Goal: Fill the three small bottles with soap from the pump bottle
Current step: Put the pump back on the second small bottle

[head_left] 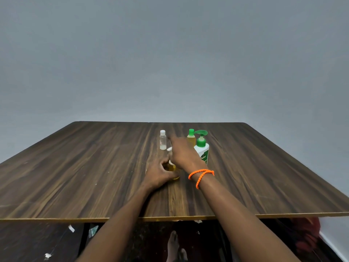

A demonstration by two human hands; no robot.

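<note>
My left hand (pixel 157 172) grips a small bottle of yellow soap (pixel 172 167) standing on the wooden table (pixel 94 176). My right hand (pixel 182 150), blurred, is over that bottle's top, where a white cap shows; its fingers reach forward. A small clear bottle with a white cap (pixel 162 139) stands upright farther back. A small yellow-filled bottle with a green cap (pixel 191 138) stands at the back right. Beside it is the white pump bottle with a green pump (pixel 202 148), just right of my right hand.
The table's near edge (pixel 170 218) runs across the lower view. Below it are a dark floor, scraps of paper (pixel 71 228) and a bare foot (pixel 172 242). A grey wall stands behind the table.
</note>
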